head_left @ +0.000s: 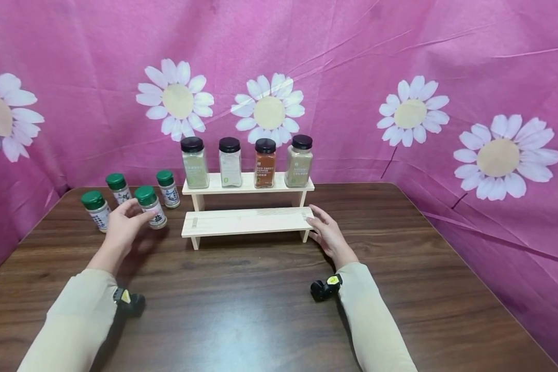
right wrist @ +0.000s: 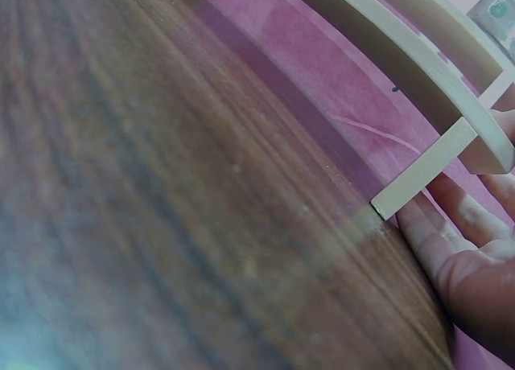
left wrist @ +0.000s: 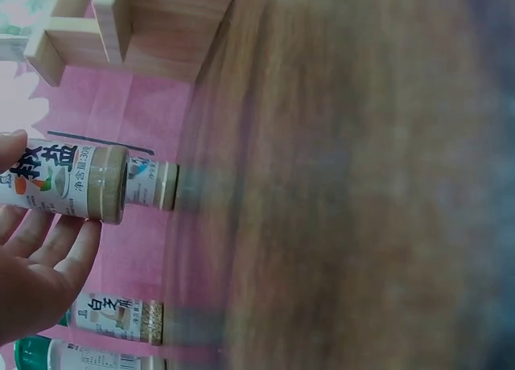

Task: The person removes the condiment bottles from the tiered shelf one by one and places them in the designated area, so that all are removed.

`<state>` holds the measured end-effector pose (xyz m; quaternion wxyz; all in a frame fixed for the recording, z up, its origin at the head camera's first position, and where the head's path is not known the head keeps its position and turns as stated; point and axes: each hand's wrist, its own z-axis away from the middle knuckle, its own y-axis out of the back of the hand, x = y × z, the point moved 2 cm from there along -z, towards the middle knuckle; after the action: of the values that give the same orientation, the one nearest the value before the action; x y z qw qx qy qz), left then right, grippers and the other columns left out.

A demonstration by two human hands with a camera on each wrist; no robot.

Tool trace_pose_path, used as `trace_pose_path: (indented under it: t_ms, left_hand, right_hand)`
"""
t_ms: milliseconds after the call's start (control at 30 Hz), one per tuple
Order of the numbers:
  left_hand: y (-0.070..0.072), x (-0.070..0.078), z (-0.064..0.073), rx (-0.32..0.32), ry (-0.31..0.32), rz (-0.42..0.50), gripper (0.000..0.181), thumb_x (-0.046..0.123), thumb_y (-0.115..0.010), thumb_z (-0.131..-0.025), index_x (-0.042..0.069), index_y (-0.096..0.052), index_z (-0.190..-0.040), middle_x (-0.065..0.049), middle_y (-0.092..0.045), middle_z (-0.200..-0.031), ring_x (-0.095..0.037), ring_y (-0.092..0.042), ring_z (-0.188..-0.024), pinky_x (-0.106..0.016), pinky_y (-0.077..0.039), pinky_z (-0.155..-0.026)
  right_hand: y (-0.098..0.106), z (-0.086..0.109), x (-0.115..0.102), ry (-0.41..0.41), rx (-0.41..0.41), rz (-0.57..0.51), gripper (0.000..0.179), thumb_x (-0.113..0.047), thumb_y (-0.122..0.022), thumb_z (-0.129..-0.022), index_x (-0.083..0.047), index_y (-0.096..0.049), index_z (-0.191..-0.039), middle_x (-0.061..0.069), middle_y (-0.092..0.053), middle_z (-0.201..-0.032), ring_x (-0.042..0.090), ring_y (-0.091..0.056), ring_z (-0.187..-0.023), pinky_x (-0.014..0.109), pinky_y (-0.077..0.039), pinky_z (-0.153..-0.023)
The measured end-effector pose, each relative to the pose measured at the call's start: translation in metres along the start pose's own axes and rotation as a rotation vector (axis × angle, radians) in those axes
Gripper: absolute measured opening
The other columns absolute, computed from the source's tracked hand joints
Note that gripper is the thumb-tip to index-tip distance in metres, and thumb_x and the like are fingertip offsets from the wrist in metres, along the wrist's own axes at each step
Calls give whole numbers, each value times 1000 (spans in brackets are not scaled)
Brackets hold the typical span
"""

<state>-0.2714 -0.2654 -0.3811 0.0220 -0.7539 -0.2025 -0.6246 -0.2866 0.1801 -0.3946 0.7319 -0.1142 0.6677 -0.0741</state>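
The left hand (head_left: 123, 226) pinches a green-capped jar (head_left: 157, 219) between thumb and fingers, left of the wooden rack (head_left: 246, 222). The head view gives the cap; the left wrist view crops that off but shows the base, which seems lifted off the counter (head_left: 242, 305) — blur there makes this uncertain. The jar is roughly upright, long axis near vertical, cap up. The right hand (head_left: 327, 233) grips the right end of the lower shelf; only its wrist view shows fingers beside the leg, below the board. Three more green-capped jars (head_left: 99, 216) stand nearby, four black-capped jars (head_left: 230, 169) on the upper shelf. Dark wood-grain counter — pink daisy-printed cloth (head_left: 335, 93) behind.
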Motion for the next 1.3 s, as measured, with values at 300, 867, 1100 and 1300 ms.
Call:
trace_pose_path:
  t_ms: [300, 867, 1100, 1300]
  left_hand:
    - [-3, 31, 10, -76, 0, -103, 36, 16, -66, -76, 3, -49, -105, 21, -48, -78, 4, -46, -75, -11, -39, -68]
    - [-9, 25, 1, -90, 44, -149, 51, 15, -65, -78, -9, -42, -117, 12, -49, -84, 5, -44, -73, -12, -40, -68]
    - [-8, 24, -1, -79, 40, -182, 50, 16, -64, -78, -9, -43, -117, 1, -52, -90, 5, -43, -72, -18, -39, -70]
    - [-7, 21, -3, -91, 53, -161, 51, 14, -63, -79, -10, -40, -118, 4, -51, -89, 6, -43, -72, -13, -40, -68]
  right_hand:
    - [0, 1, 1, 0, -13, 5, 52, -5, -49, -85, -8, -29, -134, 11, -43, -113, 10, -55, -84, 31, -42, -80]
    - [-1, 0, 3, -3, -4, 0, 52, -4, -49, -85, -8, -30, -133, 12, -40, -117, 9, -55, -81, 31, -42, -80]
    - [0, 0, 2, -5, -4, 4, 52, -4, -49, -86, -8, -30, -134, 13, -38, -120, 8, -54, -82, 31, -41, -80]
    - [0, 0, 0, 3, -6, -4, 52, -3, -49, -86, -7, -29, -134, 13, -38, -119, 9, -55, -82, 32, -42, -80]
